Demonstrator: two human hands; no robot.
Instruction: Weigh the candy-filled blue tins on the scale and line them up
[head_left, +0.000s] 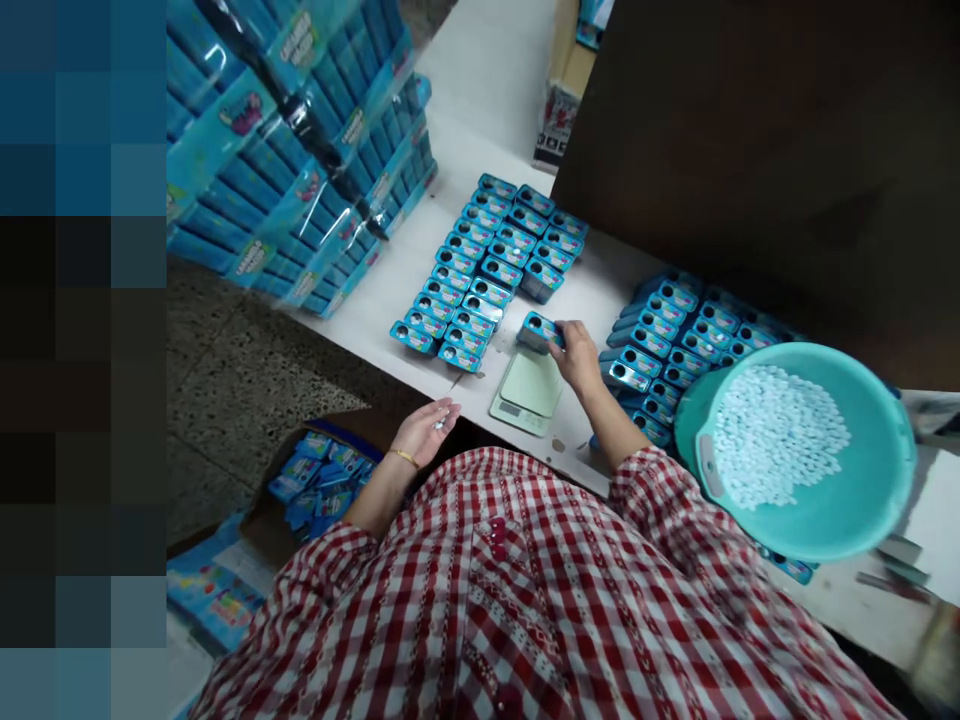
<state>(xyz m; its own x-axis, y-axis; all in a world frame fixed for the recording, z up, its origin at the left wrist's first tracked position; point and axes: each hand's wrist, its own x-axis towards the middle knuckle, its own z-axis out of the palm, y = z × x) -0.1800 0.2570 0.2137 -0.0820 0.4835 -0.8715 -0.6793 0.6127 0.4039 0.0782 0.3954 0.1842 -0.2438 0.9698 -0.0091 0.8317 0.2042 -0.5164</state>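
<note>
My right hand (579,358) grips a small blue box (537,330) with a dark round hole in its top, its fingers closed on the box's right end. The box is at the far edge of a pale green digital scale (531,388); whether it touches the scale cannot be made out. Palm up near the table's front edge, my left hand (421,432) has its fingers curled around a few small white candies (441,420). Several rows of similar blue boxes (472,275) stand just beyond the scale.
At the right, a turquoise tub (881,500) holds many small white candies (780,435), beside another group of blue boxes (667,340). Shrink-wrapped blue packs (300,150) are stacked at the left. Below, an open carton (285,535) contains blue packages (322,480).
</note>
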